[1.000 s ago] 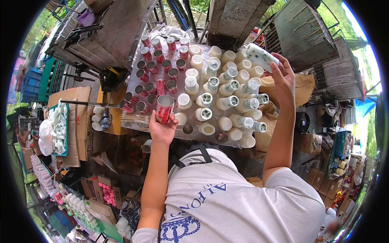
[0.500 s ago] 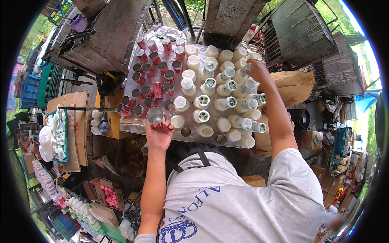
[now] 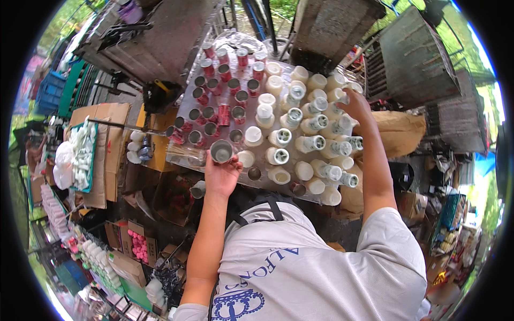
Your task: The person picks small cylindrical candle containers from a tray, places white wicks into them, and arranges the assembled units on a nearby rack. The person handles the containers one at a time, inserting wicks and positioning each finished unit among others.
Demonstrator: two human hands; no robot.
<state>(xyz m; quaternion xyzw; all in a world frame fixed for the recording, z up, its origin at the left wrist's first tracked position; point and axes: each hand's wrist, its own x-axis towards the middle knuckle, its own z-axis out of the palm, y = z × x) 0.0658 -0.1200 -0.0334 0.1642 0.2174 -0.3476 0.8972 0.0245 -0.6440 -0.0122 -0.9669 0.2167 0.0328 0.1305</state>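
"Red can [image 3: 221, 152]: held where?"
"Just left of centre, by the curled left hand [image 3: 222, 177]."
"And the right hand [image 3: 355, 108]?"
"Half-curled at white cylinders [image 3: 335, 95], upper right; whether anything is gripped cannot be told."

Two hands at work: the left hand [image 3: 222, 177] has one can [image 3: 221, 152], the right hand [image 3: 355, 108] is among the pale pillars [image 3: 253, 137]. Those, thirty-odd, packed too tightly for an exact figure! Over to the red cans [image 3: 224, 115]: I'm making it about twenty-two on one table [image 3: 250, 120]. Two plain-looking cans [image 3: 254, 174] at its near edge. One purple container [image 3: 130, 12]. Pink pieces [image 3: 138, 246]? Too small and heaped to count!
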